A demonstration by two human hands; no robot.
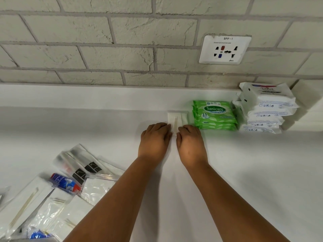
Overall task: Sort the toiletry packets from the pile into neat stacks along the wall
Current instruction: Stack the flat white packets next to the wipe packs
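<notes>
A clear packet with thin wooden sticks (175,120) lies on the white counter near the wall. My left hand (154,139) holds its left edge and my right hand (189,140) holds its right edge, fingers curled over the near end. Right of it stands a stack of green Sanicare wipe packs (215,114), then a taller stack of white Dove packs (265,107) in the corner. The loose pile of packets (57,194), clear sachets and a red-blue tube pack, lies at the lower left.
A brick wall with a white power socket (225,49) rises behind the counter (87,123). A white side wall (309,102) closes the corner at the right.
</notes>
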